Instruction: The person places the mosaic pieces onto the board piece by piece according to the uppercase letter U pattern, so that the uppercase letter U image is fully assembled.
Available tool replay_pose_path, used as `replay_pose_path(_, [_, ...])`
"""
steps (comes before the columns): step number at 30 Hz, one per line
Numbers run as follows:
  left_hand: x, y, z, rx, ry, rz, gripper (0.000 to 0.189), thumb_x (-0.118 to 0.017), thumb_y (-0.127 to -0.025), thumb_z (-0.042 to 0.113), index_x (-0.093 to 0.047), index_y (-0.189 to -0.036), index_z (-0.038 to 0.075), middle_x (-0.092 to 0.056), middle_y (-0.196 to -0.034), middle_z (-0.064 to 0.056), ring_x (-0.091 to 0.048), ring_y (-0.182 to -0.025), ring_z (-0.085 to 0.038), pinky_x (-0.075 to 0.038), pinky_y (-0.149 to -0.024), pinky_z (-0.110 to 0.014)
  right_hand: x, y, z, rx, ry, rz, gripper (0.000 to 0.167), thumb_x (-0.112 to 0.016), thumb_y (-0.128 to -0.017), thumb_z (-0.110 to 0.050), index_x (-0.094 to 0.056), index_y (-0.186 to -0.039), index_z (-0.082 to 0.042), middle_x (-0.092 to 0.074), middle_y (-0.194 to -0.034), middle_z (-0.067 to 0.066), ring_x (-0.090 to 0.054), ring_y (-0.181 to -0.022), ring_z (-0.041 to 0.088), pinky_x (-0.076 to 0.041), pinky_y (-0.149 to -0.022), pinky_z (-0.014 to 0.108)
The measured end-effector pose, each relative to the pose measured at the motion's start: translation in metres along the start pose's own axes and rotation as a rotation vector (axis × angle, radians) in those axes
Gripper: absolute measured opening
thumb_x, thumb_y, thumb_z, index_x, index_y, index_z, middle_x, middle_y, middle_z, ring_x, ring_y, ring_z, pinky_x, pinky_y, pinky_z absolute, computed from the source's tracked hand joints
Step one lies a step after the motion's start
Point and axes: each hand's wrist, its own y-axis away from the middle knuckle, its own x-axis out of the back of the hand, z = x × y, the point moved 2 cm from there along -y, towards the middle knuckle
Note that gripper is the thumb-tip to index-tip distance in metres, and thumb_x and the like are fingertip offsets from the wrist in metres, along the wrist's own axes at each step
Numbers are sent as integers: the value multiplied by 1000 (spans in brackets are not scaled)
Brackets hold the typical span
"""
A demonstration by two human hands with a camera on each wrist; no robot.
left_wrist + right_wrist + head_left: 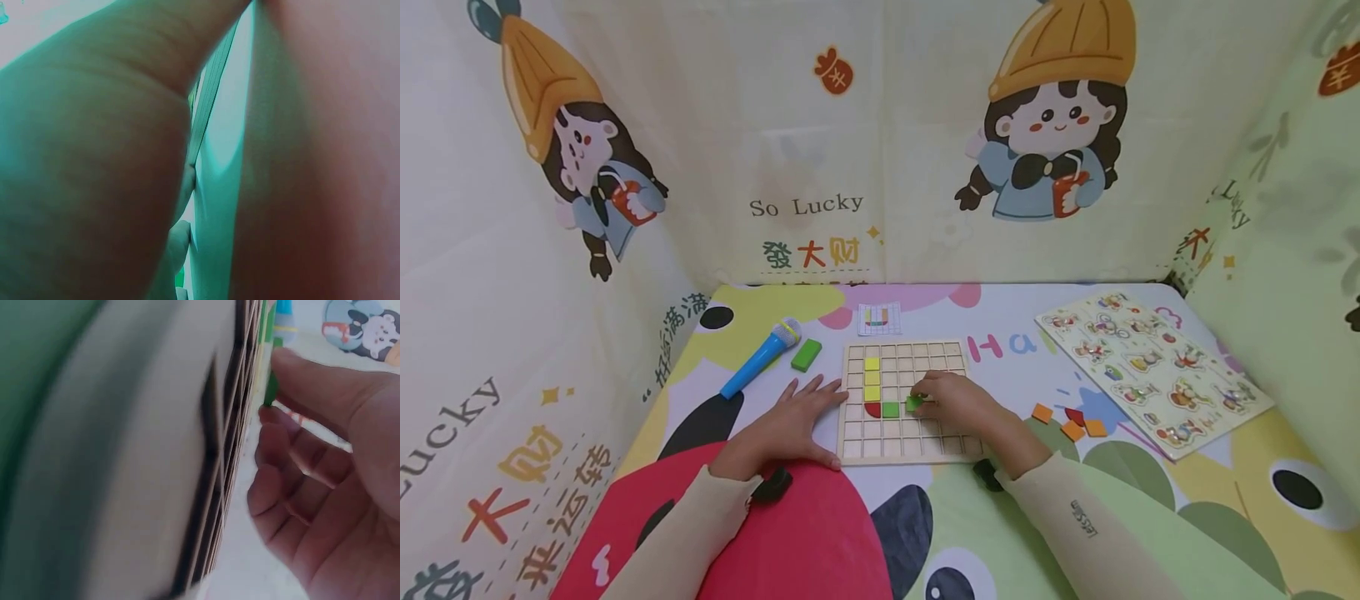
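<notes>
1. Pale printed cloth (700, 108), with cartoon figures in orange hats and the words "So Lucky", hangs behind and at both sides of a table spread with a colourful tablecloth (790, 533).
2. The wooden grid board (940, 358) lies flat on that tablecloth, between the person's two hands.
3. On the board's left half, yellow square tiles (872, 392) form a column; a red rounded tile (872, 410) sits at its near end, with a green square tile (890, 410) just right of the red one.
4. The right hand (958, 404) reaches over the board from its right side, thumb and forefinger pinching another green tile (913, 403); its remaining fingers are curled. Whether this tile touches the board, I cannot tell.
5. The left hand (797, 421) rests at the board's left edge, fingers spread, thumb by the near-left corner.
6. Left of the board lie a green rectangular block (807, 355) and, farther out, a blue toy microphone (762, 357).
7. Just beyond the board's far edge is a small pattern card (878, 318).
8. Right of the board are loose orange tiles (1095, 428), a dark red piece (1074, 414) among them; farther right lies a picture puzzle board (1120, 375), set at a slant.
</notes>
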Motion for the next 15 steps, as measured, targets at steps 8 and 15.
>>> replay_pose_path(8, [0, 1, 0, 0, 10, 4, 114, -79, -54, 72, -38, -151, 30, -25, -159, 7, -9, -147, -23, -2, -114, -57, -6, 0, -4, 15, -14, -5, 26, -75, -87, -17, -71, -112, -12, -59, -97, -5, -54, -81, 10, -50, -79, 30])
replay_pose_path(15, [-1, 0, -1, -2, 9, 10, 114, -79, -54, 73, -37, -151, 31, -25, -158, 7, -9, -147, -23, -2, -114, -57, -8, -1, -4, 7, 6, -7, 30, -76, -87, -19, -71, -115, -13, -58, -100, -5, -54, -82, 9, -50, -79, 29])
